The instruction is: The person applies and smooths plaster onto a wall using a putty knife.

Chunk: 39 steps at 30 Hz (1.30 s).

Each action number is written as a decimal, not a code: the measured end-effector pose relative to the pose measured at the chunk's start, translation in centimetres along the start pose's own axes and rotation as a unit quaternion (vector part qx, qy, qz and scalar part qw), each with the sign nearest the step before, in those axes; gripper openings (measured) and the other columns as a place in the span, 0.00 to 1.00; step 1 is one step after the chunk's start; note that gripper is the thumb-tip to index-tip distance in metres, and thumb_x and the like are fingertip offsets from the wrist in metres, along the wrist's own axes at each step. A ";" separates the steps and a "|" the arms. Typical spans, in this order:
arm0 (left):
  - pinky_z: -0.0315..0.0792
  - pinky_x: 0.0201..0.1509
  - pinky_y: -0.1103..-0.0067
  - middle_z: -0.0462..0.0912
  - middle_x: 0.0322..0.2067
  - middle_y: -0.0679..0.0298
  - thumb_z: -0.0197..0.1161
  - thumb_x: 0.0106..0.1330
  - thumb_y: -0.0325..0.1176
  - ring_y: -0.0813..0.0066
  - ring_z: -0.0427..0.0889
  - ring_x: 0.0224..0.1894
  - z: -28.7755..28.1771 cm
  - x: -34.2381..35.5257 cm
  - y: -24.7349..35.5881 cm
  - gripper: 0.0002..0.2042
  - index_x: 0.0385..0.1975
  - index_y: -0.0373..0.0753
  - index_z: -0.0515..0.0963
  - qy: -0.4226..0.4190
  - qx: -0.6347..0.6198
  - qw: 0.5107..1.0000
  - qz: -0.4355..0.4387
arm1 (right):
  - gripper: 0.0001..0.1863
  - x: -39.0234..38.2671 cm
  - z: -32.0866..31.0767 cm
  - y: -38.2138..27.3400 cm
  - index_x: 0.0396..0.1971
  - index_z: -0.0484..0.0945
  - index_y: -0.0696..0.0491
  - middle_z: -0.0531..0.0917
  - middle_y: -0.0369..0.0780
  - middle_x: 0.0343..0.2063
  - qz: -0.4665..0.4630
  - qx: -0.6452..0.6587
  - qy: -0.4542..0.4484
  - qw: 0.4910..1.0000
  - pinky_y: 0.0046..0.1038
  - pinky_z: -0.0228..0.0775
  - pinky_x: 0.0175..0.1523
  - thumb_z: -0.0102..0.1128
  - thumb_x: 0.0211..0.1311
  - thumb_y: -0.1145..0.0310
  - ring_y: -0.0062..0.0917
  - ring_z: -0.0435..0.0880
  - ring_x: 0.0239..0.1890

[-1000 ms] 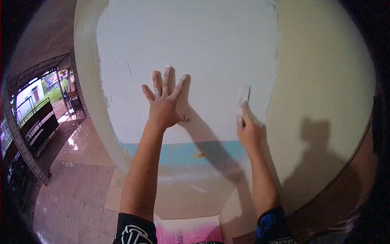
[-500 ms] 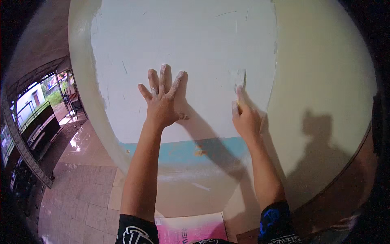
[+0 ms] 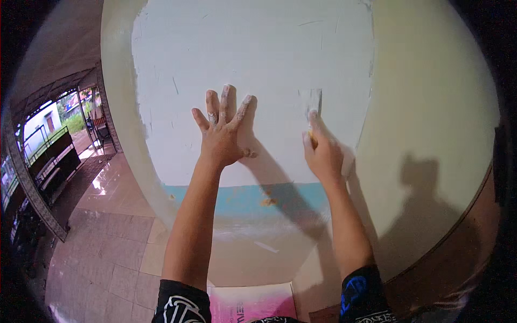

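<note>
Facing a pale wall, a person holds both arms out over a broad white patch (image 3: pixel 258 48) on it. The left hand (image 3: pixel 219 144) lies with fingers fanned wide, apparently flat against the white, holding nothing; its fingers and thumb tip are smeared with pale residue. Well apart from it, the right hand (image 3: pixel 325 159) is closed around the handle of a flat-bladed scraper (image 3: pixel 313 101), whose blade points up against the right part of the patch. Below runs a teal band (image 3: pixel 237 200) with rusty spots, and lower down, at the bottom edge, sits a pink-and-white package (image 3: pixel 253 304).

I'd judge the scraper light, with a stiff or slightly springy blade; the handle is the place to take hold, one finger laid along it toward the blade, as here. Chalky smears could make the grip a little slick. The patch looks smooth, perhaps soft enough to mark.

Most of the handle is hidden in the right hand, with only a yellowish bit peeking out, and whether the blade's edge truly presses the wall is hard to tell. The package and the dark sleeves (image 3: pixel 182 302) are cut off below, and the patch's top runs out of view.
</note>
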State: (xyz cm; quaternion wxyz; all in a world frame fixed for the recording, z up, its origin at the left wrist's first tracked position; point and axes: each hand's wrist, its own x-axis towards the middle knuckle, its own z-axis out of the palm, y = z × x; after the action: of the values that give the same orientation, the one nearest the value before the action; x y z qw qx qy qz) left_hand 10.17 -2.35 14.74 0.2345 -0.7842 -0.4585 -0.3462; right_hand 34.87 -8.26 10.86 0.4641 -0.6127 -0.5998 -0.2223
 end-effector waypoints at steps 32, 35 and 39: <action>0.41 0.70 0.31 0.45 0.79 0.55 0.87 0.20 0.53 0.41 0.39 0.79 -0.8 -2.1 -10.2 0.69 0.75 0.64 0.56 0.047 0.035 0.998 0.019 | 0.32 2.4 2.5 -4.4 0.73 0.64 0.37 0.85 0.47 0.25 -0.022 -0.012 -0.005 1.000 0.49 0.76 0.35 0.58 0.70 0.58 0.46 0.85 0.29; 0.38 0.71 0.31 0.42 0.79 0.52 0.87 0.22 0.52 0.38 0.37 0.79 -1.0 -2.8 -10.3 0.69 0.76 0.63 0.55 0.010 0.036 0.999 0.014 | 0.31 0.0 3.4 -4.6 0.73 0.65 0.36 0.85 0.47 0.26 0.019 0.009 -0.040 0.999 0.49 0.76 0.35 0.58 0.70 0.57 0.46 0.85 0.29; 0.38 0.72 0.33 0.43 0.79 0.54 0.88 0.22 0.50 0.41 0.38 0.80 -1.3 -2.4 -9.6 0.68 0.75 0.65 0.56 0.036 0.029 0.999 0.018 | 0.32 -6.8 7.3 -1.2 0.72 0.66 0.38 0.87 0.44 0.32 -0.011 0.002 -0.019 1.000 0.42 0.78 0.40 0.59 0.69 0.58 0.45 0.86 0.34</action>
State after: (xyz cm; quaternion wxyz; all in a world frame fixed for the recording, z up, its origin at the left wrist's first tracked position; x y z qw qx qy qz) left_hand 0.44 -0.05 14.22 0.2795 -0.7723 -0.4454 -0.3564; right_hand 30.43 -5.96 2.14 0.4513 -0.6097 -0.6152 -0.2147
